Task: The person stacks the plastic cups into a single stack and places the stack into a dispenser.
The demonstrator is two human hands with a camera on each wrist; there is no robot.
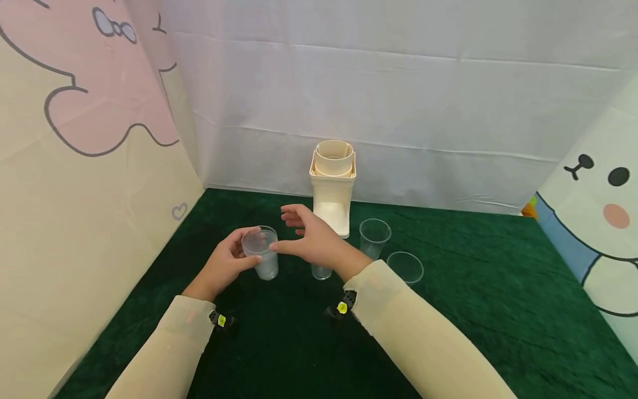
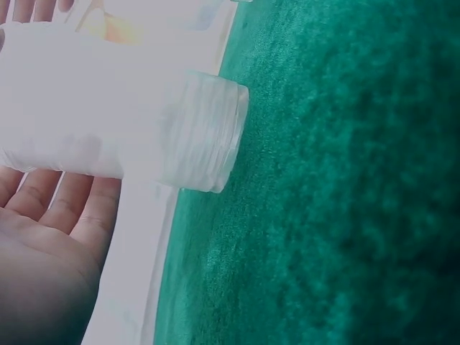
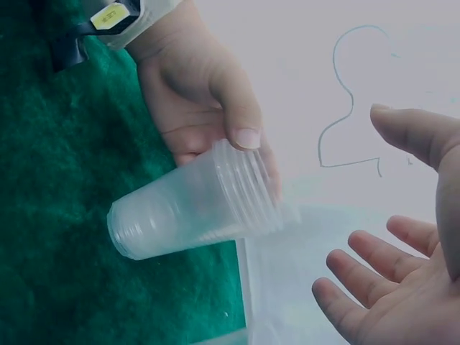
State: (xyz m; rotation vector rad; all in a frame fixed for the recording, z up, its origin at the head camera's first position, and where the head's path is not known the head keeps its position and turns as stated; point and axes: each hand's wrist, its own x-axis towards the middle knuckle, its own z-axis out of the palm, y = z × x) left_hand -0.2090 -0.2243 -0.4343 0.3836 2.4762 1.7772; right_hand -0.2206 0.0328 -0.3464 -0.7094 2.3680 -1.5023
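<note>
My left hand [image 1: 221, 271] holds a nested stack of clear plastic cups [image 1: 267, 267] near its rim, thumb on the near side. The stack is slightly tilted, base down, with several rims close together in the right wrist view. Just right of its rim, my right hand [image 1: 319, 241] hovers with fingers extended and apart. In the right wrist view, a gap shows between this right hand [image 3: 402, 273] and the cup stack [image 3: 169, 208]. Another clear cup [image 1: 321, 272] is partly hidden below the right hand.
A cream plastic holder [image 1: 331, 191] with a round top opening stands at the back of the green cloth [image 1: 498, 288]. Two clear cups, one farther back [image 1: 372, 244] and one nearer [image 1: 406, 269], stand by the right forearm. Fabric walls [image 1: 399, 111] enclose the back and sides.
</note>
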